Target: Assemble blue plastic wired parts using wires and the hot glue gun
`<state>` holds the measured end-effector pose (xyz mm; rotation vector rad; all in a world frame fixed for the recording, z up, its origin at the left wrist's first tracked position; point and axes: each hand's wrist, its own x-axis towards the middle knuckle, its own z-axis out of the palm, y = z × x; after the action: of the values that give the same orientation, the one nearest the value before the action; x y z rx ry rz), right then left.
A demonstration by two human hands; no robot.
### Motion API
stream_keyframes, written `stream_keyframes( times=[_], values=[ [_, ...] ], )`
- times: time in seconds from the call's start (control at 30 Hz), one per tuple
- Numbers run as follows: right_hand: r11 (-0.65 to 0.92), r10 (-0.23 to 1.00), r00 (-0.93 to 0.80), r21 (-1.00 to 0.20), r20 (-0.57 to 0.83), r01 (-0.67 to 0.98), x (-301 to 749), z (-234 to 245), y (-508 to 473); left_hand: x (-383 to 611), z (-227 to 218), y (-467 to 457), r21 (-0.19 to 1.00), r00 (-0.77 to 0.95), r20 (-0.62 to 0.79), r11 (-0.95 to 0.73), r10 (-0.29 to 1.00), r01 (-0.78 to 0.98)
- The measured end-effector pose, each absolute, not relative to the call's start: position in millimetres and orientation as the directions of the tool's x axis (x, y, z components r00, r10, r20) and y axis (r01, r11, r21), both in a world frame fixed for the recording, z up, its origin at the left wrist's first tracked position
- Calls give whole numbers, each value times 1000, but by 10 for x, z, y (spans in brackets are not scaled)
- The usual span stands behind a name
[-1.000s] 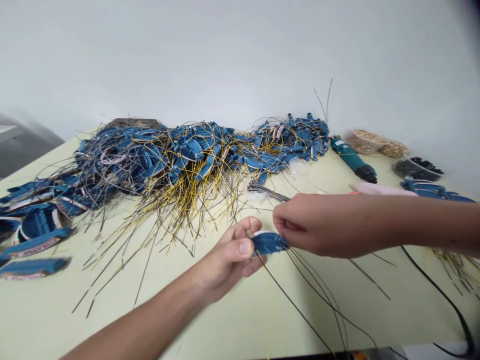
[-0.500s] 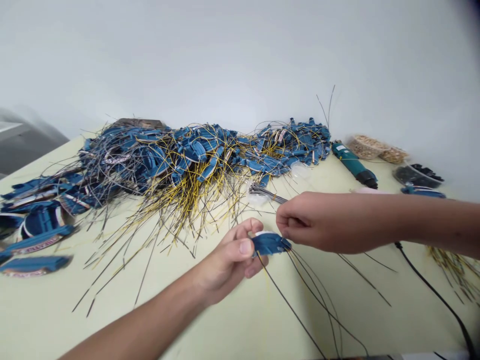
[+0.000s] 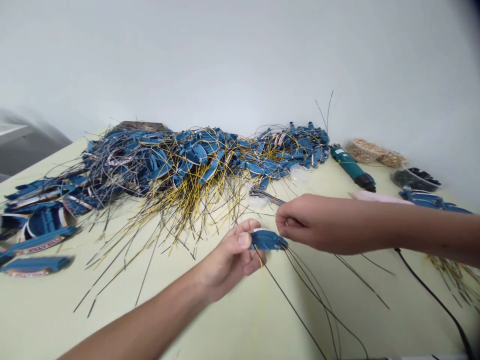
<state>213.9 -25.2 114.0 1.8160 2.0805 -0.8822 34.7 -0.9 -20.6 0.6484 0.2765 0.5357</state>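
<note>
A small curved blue plastic piece (image 3: 267,240) is pinched between the thumb and fingers of my left hand (image 3: 234,250). Thin black wires and a yellow one hang from it toward the table's near edge. My right hand (image 3: 303,222) is closed just beside the piece's right end; what its fingertips hold, if anything, is hidden. Behind that hand a bundle of black wires (image 3: 262,192) with bright metal tips lies on clear plastic. Its other ends seem to come out below the hand.
A big heap of blue plastic pieces (image 3: 202,150) with black and yellow wires runs along the back of the table (image 3: 150,325). On the right are a green power screwdriver (image 3: 352,167), a tub of light-coloured small parts (image 3: 363,150), a tub of black parts (image 3: 414,179) and a black cable (image 3: 431,295).
The view has shifted slightly. The blue piece sits a little higher and further left in my left hand, and the yellow wire below it shows more clearly. My right hand stays closed beside it.
</note>
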Motion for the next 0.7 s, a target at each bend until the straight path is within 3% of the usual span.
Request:
stream_keyframes(
  times=[0.3,0.7],
  values=[
    [46,927,-148,-284,-346,958,2124,1221,-230,349,-208,1,646,829,-63,656,556,-390],
    [78,904,-233,-398,-358,914,2197,1088,-328,362,-213,-22,640,830,-49,655,556,-401]
  ],
)
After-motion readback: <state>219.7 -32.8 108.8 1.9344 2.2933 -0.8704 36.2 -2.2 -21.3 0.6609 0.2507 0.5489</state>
